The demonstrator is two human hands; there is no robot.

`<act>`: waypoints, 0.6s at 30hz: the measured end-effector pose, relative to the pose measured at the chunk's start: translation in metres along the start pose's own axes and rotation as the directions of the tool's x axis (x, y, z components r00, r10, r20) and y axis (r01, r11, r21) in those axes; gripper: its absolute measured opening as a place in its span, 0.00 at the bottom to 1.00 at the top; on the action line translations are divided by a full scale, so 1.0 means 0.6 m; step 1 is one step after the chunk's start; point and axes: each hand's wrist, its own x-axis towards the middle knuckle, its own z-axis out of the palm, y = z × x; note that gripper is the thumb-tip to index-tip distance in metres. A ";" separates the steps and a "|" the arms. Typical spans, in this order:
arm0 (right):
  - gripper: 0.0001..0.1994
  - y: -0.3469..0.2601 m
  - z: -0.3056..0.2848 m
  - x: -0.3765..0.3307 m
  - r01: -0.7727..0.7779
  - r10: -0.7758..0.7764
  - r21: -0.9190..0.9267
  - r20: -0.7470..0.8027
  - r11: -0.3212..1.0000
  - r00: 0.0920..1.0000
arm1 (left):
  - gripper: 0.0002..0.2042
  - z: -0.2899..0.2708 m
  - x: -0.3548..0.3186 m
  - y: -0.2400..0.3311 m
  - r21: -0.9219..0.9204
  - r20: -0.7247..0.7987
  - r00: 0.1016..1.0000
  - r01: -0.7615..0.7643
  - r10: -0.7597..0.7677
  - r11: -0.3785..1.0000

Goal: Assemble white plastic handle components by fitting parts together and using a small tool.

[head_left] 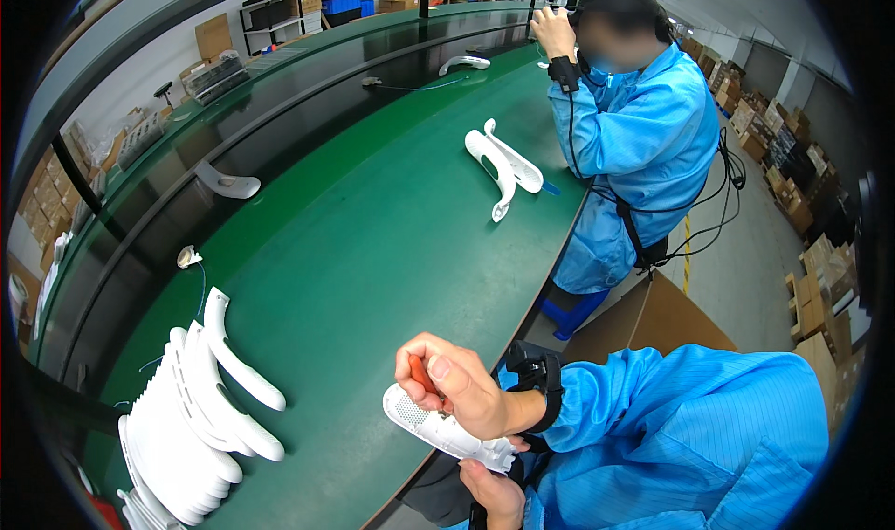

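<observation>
At the table's near edge, my left hand [497,495] grips the lower end of a white plastic shell [446,434]. The shell is elongated and has a patch of small holes at its far end. Above it, my right hand [457,385] is closed around a small tool with an orange-red handle [421,374]. The tool's working end is hidden by my fingers, so I cannot tell its kind or whether it touches the shell. Part of my left hand lies behind the shell and my right wrist.
A row of stacked white curved shells [177,427] lies to the left on the green table [373,278]. Two more white pieces [503,162] lie farther off, near a co-worker in blue [643,110]. A small wired part [189,257] sits at left; a cardboard box [653,320] stands beside me.
</observation>
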 end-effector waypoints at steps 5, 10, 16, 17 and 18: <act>0.16 0.000 0.004 0.000 0.003 -0.004 -0.035 -0.004 0.999 1.000 | 0.34 -0.002 0.000 0.003 0.012 0.003 1.000 -0.011 0.011 1.000; 0.17 0.003 0.000 0.002 0.010 -0.010 0.002 -0.022 1.000 1.000 | 0.35 -0.002 0.005 0.003 0.022 0.012 1.000 -0.005 0.005 1.000; 0.17 0.012 0.004 0.001 0.016 -0.014 0.030 -0.038 0.999 0.999 | 0.36 -0.009 0.006 0.004 0.026 0.013 1.000 -0.001 0.001 1.000; 0.17 0.012 0.004 0.001 0.015 -0.014 0.029 -0.037 0.999 0.999 | 0.36 -0.011 0.006 0.002 0.025 0.013 1.000 -0.001 0.001 1.000; 0.17 0.013 0.005 0.003 0.023 -0.022 0.036 -0.036 0.999 0.999 | 0.35 -0.014 0.007 0.001 0.024 0.012 1.000 -0.005 0.004 1.000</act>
